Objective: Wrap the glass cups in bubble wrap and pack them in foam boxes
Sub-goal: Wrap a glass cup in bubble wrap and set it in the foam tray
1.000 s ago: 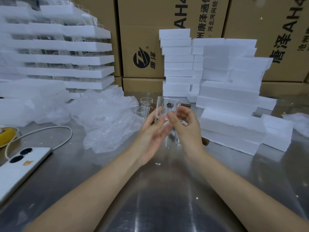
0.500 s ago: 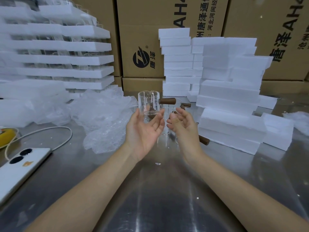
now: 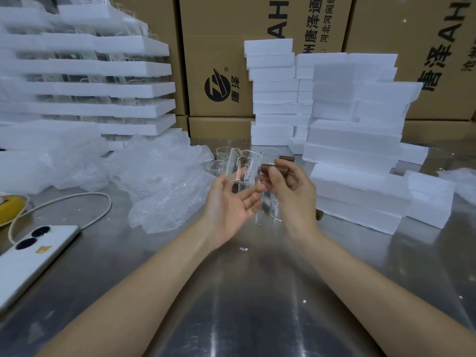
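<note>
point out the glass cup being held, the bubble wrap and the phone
glass cup [image 3: 243, 167]: head view, on its clear side wall
bubble wrap [image 3: 164, 184]: head view, middle of the crumpled pile
phone [image 3: 31, 256]: head view, on its white back

Cardboard boxes [image 3: 219, 47]: "唐泽", "AH" in black print.

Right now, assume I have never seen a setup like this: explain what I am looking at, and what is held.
No machine here: a person works with bare hands, and a camera worn on the head looks forward and down at them. The left hand rests open against a clear glass cup; the right hand grips its brown handle. On the metal table lie crumpled bubble wrap, more cups, stacked white foam boxes and a phone.
</note>
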Motion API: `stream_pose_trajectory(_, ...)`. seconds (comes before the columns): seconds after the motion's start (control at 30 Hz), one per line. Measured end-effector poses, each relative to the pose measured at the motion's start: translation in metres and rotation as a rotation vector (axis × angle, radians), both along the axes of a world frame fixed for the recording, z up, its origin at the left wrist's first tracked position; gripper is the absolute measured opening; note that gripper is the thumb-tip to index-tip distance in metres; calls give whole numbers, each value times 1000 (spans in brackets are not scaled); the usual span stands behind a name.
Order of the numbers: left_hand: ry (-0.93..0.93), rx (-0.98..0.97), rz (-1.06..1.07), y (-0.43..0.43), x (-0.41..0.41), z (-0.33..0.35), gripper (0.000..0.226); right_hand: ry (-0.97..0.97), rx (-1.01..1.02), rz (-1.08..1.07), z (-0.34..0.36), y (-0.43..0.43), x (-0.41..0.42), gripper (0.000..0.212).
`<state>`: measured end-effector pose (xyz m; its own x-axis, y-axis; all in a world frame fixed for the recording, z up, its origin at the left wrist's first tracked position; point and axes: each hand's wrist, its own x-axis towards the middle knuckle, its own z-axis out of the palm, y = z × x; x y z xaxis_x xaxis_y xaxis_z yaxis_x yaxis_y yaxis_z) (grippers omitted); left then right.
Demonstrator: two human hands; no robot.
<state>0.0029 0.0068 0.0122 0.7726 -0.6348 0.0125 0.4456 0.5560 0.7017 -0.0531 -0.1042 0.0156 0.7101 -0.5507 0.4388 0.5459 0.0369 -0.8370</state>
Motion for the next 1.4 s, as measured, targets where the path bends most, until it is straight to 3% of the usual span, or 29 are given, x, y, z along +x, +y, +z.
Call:
stream_pose_trajectory(0.07,-237,237,167,2,0,0,43,-14,71,7,1,-1,0,12)
stream_pose_trajectory(0.13,-717,593,573,9,5,-2,46,-31,116,0,3,-3,0,12)
stream_pose_trajectory(0.2,-1242,906,1025,24,14,0,30,-43,121,-15,4,-4,0,13)
stream_pose_trajectory(0.23,-1376,1028,1171,31,20,3,21,-50,120,-20,5,-4,-1,11)
stream_pose_trajectory(0.3,-1404,1350,1227,42,32,6,24,-60,125,-21,5,-3,-2,10)
stream_pose_trajectory(0.37,-1261,1701,1056,50,40,4,33,-60,121,-20,3,-2,-2,11)
stream_pose_trajectory(0.47,-1227,1894,956,59,44,2,15,-48,106,-24,2,-1,-1,14)
stream_pose_trajectory(0.53,-1240,1771,1022,59,44,6,23,-49,110,-26,3,-1,-2,12)
stream_pose_trajectory(0.63,-1213,1395,1194,58,36,14,35,-52,121,-48,5,-1,-3,8)
stream_pose_trajectory(0.7,-1141,1119,1120,55,31,19,32,-63,146,-58,7,-1,-3,6)
stream_pose_trajectory(0.77,-980,902,896,50,28,22,19,-74,168,-74,9,-1,-3,4)
stream_pose_trajectory(0.87,-885,988,626,42,28,17,49,-78,182,-93,11,-4,-4,3)
stream_pose_trajectory(0.97,-823,940,556,40,27,12,42,-86,192,-114,11,-5,-3,3)
stream_pose_trajectory(1.1,-825,900,735,43,31,12,21,-96,181,-130,11,-7,-3,3)
stream_pose_trajectory(1.13,-850,827,821,44,29,13,13,-97,179,-135,11,-8,-3,4)
stream_pose_trajectory(1.23,-888,543,973,45,19,27,23,-111,202,-148,10,-9,-1,6)
stream_pose_trajectory(1.33,-504,49,669,49,16,42,21,-123,244,-167,11,-10,1,10)
stream_pose_trajectory(1.4,-216,-102,408,54,19,45,27,-142,280,-172,12,-12,2,11)
